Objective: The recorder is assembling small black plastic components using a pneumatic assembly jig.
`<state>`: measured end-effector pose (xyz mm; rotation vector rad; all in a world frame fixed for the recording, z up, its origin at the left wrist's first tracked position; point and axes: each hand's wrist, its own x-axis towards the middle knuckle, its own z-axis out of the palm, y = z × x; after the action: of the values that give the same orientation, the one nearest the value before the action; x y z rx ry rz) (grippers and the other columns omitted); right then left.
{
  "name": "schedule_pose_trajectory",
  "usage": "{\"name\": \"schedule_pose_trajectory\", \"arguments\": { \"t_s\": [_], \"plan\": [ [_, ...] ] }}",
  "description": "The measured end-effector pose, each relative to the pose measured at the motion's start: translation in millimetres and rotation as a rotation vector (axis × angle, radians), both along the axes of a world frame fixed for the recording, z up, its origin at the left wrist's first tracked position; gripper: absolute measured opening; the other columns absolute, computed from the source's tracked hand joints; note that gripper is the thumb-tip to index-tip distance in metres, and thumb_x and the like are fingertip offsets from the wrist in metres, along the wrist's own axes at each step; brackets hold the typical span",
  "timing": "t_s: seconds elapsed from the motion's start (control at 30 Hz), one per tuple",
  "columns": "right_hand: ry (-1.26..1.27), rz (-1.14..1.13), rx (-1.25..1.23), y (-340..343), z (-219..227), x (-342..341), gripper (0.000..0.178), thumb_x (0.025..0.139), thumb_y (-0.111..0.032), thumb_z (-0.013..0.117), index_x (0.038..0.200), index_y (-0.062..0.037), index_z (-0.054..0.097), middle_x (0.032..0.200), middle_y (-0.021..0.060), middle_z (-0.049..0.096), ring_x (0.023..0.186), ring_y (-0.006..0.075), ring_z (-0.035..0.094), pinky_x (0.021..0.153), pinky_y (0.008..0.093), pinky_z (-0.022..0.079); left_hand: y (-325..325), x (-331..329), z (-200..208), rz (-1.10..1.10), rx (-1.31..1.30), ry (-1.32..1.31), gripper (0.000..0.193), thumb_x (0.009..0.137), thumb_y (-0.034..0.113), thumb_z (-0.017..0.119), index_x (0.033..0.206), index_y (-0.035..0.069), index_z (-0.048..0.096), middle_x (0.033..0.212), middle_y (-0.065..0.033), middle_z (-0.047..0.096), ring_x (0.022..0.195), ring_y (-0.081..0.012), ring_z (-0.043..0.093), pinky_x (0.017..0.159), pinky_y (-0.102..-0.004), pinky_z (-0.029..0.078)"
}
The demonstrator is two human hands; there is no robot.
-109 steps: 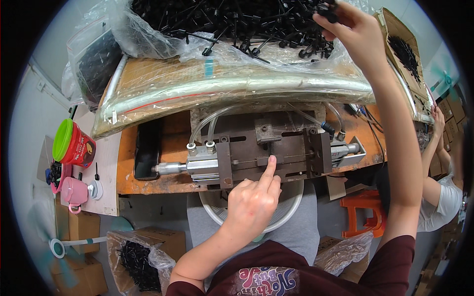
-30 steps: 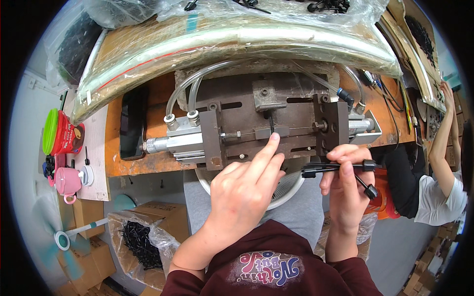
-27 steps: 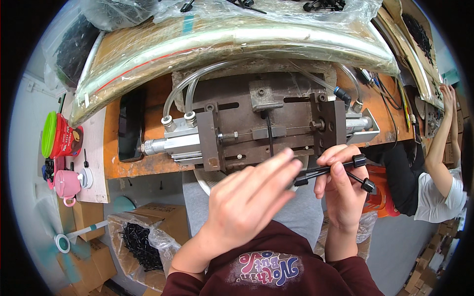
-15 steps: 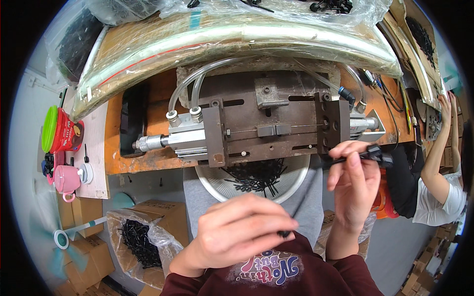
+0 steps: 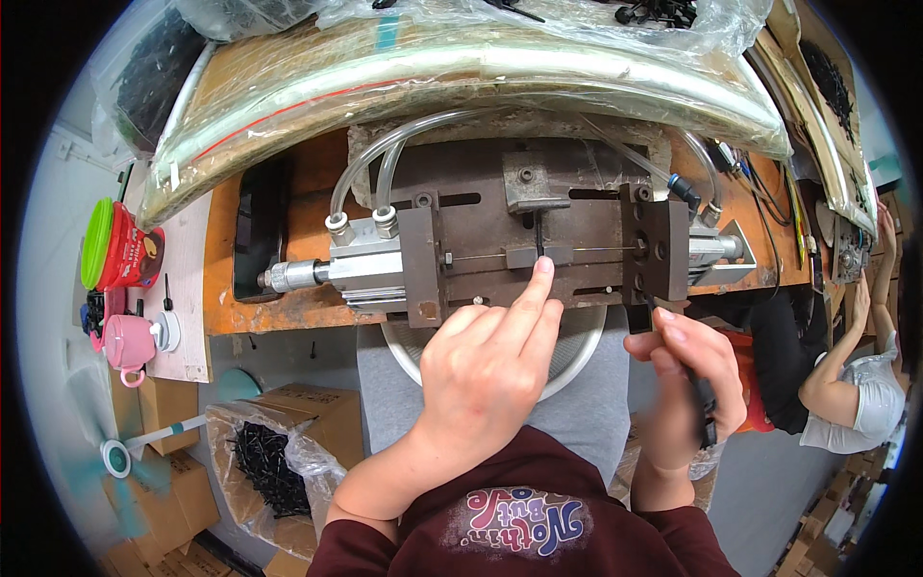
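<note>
My left hand (image 5: 486, 370) reaches over the front of a brown metal fixture (image 5: 481, 216). Its index finger is stretched out, the tip touching the near end of a thin black plastic rod (image 5: 539, 231). That rod stands lengthwise in the slot of the small grey block (image 5: 520, 258), its far end by the metal stop (image 5: 535, 197). To the right, my right hand (image 5: 694, 389) is closed around several thin black rods (image 5: 708, 423), partly hidden by the fingers and blurred. A thin wire or needle runs into the block from each side.
Air cylinders (image 5: 370, 274) with clear hoses flank the fixture on the wooden bench (image 5: 240, 313). Beneath it, a white basket (image 5: 409, 361) sits on my lap. A carton (image 5: 317, 413) of black rods stands left, near a fan (image 5: 117, 460). A co-worker (image 5: 851, 404) works at right.
My left hand has moved forward from near my chest to the fixture, and a black rod now lies in the block. My right hand has lowered slightly, still holding black rods.
</note>
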<state>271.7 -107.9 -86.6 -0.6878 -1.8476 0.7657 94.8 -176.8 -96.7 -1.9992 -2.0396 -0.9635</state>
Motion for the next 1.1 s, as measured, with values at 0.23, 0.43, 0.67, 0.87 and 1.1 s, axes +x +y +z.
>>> {"name": "schedule_pose_trajectory", "arguments": {
  "t_s": [0.23,0.43,0.67,0.87,1.1],
  "plan": [
    [-0.184,-0.093,0.287,0,2,-4,0.034,0.069,0.006,0.080,0.100,-0.0069,0.080,0.097,0.0075,0.065,0.083,0.0179,0.064,0.063,0.0277,0.052,-3,-3,2,-0.014,-0.050,-0.029,0.030,0.070,0.010,0.081,0.098,0.004,0.073,0.120,-0.0112,0.071,0.070,-0.0165,0.068,0.065,-0.0274,0.053],
    [-0.288,0.016,0.474,6,-3,-5,0.039,0.064,-0.001,0.074,0.103,0.0007,0.078,0.100,0.0112,0.067,0.072,0.0208,0.067,0.060,0.0304,0.055,-21,0,24,-0.369,-0.111,-0.917,0.042,0.070,0.008,0.089,0.109,0.002,0.074,0.106,-0.0128,0.073,0.083,-0.0194,0.073,0.073,-0.0298,0.058],
    [-0.191,0.074,0.460,11,-13,-14,0.035,0.072,0.002,0.078,0.107,0.0020,0.075,0.110,0.0176,0.069,0.090,0.0256,0.073,0.074,0.0312,0.061,-27,2,26,-0.259,0.003,-0.711,0.037,0.071,0.000,0.084,0.107,0.001,0.073,0.103,-0.0132,0.071,0.084,-0.0231,0.071,0.073,-0.0317,0.058],
    [-0.120,0.163,0.275,20,-4,-4,0.063,0.070,-0.036,0.091,0.114,0.0040,0.068,0.113,0.0181,0.066,0.103,0.0292,0.069,0.088,0.0383,0.057,-16,-2,3,-0.102,0.000,-0.184,0.033,0.073,0.000,0.078,0.105,-0.001,0.071,0.120,-0.0155,0.067,0.094,-0.0280,0.068,0.084,-0.0371,0.056],
    [0.189,0.224,-0.090,12,-10,-2,0.072,0.077,-0.048,0.083,0.117,0.0075,0.061,0.127,0.0287,0.057,0.109,0.0371,0.068,0.094,0.0447,0.054,-4,-2,5,-0.060,-0.068,0.035,0.027,0.075,0.007,0.077,0.101,0.000,0.071,0.126,-0.0150,0.068,0.078,-0.0220,0.069,0.075,-0.0324,0.056]
  ]
}}
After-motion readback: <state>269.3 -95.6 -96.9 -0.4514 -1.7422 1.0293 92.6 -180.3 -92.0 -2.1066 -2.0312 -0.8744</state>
